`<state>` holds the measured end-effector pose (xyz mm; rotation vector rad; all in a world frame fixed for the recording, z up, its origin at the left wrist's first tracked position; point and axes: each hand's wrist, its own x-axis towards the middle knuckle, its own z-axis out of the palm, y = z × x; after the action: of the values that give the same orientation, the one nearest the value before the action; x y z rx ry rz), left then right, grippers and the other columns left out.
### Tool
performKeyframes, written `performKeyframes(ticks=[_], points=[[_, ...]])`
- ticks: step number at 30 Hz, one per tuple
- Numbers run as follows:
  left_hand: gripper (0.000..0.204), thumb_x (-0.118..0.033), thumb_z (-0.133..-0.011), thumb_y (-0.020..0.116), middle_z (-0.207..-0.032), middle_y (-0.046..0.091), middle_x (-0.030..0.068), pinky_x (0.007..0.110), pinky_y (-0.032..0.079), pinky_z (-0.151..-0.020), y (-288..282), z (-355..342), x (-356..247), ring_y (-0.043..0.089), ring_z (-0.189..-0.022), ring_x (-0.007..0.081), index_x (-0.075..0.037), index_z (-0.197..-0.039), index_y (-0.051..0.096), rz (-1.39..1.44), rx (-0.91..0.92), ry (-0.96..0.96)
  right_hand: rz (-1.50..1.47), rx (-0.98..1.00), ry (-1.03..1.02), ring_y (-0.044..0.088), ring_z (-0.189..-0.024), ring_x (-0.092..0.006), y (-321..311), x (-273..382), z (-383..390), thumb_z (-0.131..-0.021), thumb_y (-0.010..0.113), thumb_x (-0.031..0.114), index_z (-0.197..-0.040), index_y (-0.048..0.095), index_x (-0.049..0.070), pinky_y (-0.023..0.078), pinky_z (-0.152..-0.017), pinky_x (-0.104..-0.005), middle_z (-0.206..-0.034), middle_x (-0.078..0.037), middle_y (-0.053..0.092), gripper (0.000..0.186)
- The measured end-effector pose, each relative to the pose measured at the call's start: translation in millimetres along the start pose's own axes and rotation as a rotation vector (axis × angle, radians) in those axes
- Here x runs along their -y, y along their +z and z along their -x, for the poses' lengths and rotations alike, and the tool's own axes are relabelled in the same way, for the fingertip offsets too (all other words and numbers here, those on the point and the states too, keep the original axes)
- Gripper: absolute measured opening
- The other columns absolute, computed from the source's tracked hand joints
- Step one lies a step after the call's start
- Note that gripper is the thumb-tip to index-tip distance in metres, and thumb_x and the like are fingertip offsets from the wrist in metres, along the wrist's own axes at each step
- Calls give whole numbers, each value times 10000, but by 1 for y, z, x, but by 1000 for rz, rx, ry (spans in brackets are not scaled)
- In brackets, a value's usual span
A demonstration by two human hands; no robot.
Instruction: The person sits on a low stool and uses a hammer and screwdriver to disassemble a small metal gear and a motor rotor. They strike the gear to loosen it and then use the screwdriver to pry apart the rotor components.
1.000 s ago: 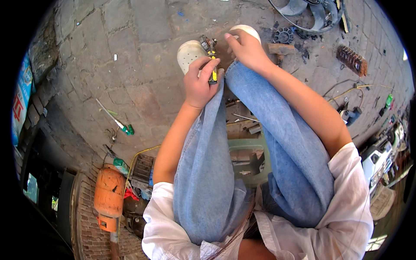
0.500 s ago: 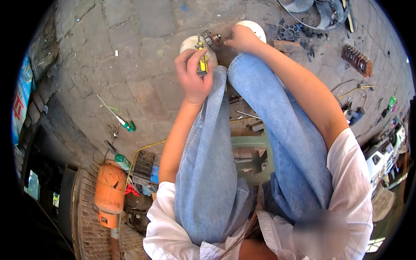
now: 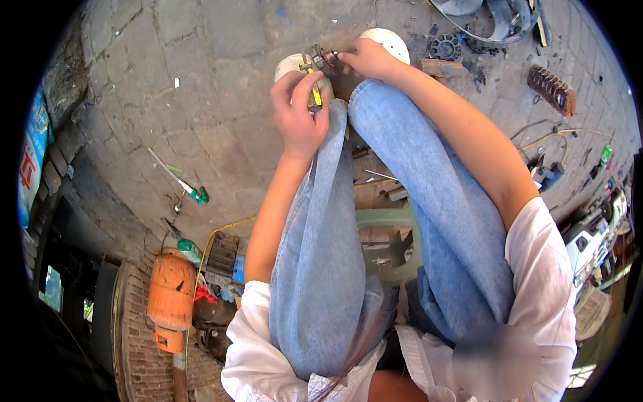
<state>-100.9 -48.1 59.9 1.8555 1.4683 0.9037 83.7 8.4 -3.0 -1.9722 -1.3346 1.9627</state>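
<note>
My left hand [image 3: 301, 110] is closed on a yellow-and-black hand tool [image 3: 313, 94], held upright above the left cream clog [image 3: 287, 67]. Just beyond the tool's tip is a small metal rotor-like part [image 3: 325, 61] with coppery windings. My right hand [image 3: 370, 59] is pinched at the shaft end of that part, in front of the right cream clog [image 3: 395, 43]. The finer contact between tool and part is too small to make out.
A metal fan [image 3: 485, 20], black finned ring [image 3: 445, 47], wooden block [image 3: 441, 67] and brown bristle brush [image 3: 550, 90] lie ahead right. At left are a green-nozzled tool [image 3: 187, 184] and orange gas cylinder [image 3: 167, 295]; cables and parts lie around the green stool [image 3: 385, 221].
The yellow tool has shifted left and up with my left hand. The rotor part has tipped toward the right, and my right hand has moved to grip its end.
</note>
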Motion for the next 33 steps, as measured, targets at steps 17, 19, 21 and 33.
performKeyframes(ticks=[17,19,21,33], points=[[254,-60,-806,717,-1051,573,119,369,459,-884,-7,-1,-8,560,-1002,273,-55,-1056,666,104,-17,-11,-166,-210,-237,718,-721,-191,-27,-18,50,-931,595,148,-1132,619,-24,560,-695,-313,-862,-124,722,266],[241,-67,-808,713,-1040,580,117,368,459,-882,-7,-1,-8,565,-990,271,-47,-1044,666,122,-28,-25,-214,-391,-209,715,-773,-196,-43,-52,69,-936,601,176,-1108,624,-19,553,-721,-315,-904,-134,721,261],[227,-69,-812,707,-1038,584,116,367,459,-880,-6,-2,-8,568,-981,270,-40,-1033,666,140,-37,-54,-129,-610,-34,706,-809,-210,-53,-96,92,-929,625,203,-1054,633,-21,546,-741,-329,-917,-136,718,257],[155,-39,-883,653,-1016,501,102,292,568,-706,-6,-1,-2,597,-877,184,15,-1029,650,192,-71,-195,-23,-514,297,668,-775,-314,-17,-227,144,-819,758,308,-977,578,-16,522,-699,-406,-840,-172,675,403]])
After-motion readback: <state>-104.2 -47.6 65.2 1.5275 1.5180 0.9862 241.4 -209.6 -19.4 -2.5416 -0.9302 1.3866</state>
